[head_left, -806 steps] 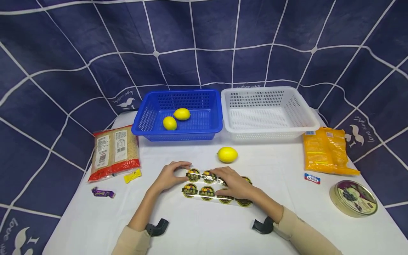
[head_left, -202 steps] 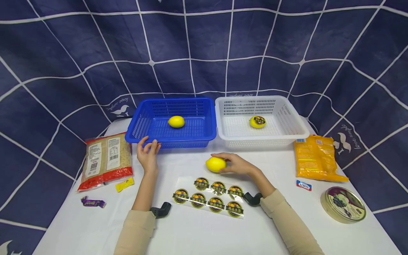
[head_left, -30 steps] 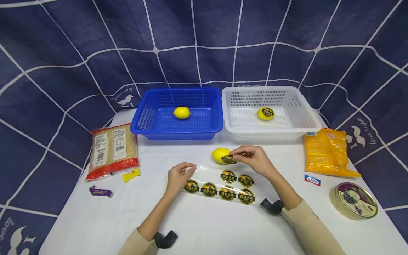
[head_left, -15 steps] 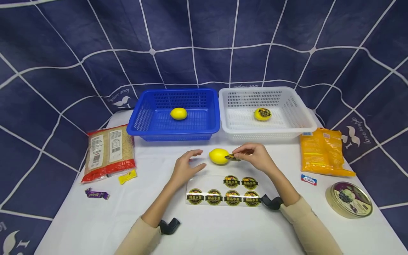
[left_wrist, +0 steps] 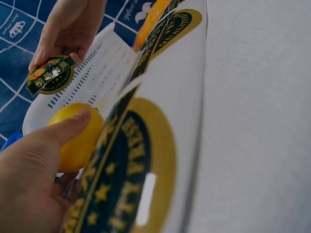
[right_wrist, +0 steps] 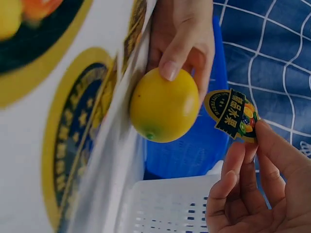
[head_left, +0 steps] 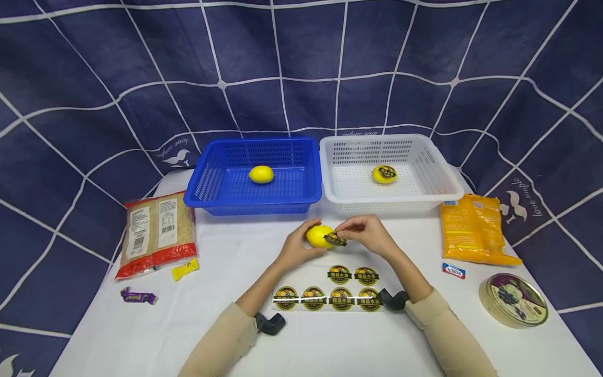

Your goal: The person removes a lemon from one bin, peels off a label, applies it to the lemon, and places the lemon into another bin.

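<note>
Lemon: smooth, glossy yellow skin, oval with a small nub at one end, resting on the white cloth table in front of the two baskets. Left hand cups it from the left, thumb laid over the top and fingers curled behind. Right hand pinches a round sticker between thumb and fingertips; the sticker is glossy black with a gold rim and small fruit artwork, held just beside the lemon's right face and, in the wrist views, slightly clear of the skin.

Sticker sheet, a clear shiny backing carrying six identical labels, lies flat just nearer the person than the lemon.

Blue basket and white basket, both perforated plastic, sit side by side behind, each holding one lemon. Bare cloth lies open to the left of the hands.
</note>
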`<state>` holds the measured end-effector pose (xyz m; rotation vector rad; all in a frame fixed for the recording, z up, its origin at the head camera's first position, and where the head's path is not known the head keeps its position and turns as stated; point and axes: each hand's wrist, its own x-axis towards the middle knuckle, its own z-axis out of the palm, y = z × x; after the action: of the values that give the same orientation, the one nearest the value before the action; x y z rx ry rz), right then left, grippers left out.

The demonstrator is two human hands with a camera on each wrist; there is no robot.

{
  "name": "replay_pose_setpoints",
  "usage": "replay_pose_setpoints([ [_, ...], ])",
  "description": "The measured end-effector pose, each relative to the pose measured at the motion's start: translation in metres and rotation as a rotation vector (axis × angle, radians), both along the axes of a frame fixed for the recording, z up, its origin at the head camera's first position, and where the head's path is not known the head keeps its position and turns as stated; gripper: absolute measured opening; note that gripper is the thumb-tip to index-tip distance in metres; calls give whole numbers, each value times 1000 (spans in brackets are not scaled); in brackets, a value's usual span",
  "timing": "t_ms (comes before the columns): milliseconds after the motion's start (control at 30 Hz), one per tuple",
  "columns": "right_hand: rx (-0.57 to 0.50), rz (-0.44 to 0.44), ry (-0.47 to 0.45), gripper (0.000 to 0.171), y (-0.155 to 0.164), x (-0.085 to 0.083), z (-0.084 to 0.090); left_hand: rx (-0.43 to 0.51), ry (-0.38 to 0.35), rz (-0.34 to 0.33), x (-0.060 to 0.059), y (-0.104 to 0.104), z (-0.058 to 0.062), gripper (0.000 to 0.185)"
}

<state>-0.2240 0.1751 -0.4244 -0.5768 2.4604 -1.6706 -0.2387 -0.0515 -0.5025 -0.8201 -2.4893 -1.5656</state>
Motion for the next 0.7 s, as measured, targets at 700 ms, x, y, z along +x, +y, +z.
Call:
replay_pose_setpoints([
  [700,108,-40,110,10,-20,-17,-22,1,48,27,-1,-2,-7,69],
])
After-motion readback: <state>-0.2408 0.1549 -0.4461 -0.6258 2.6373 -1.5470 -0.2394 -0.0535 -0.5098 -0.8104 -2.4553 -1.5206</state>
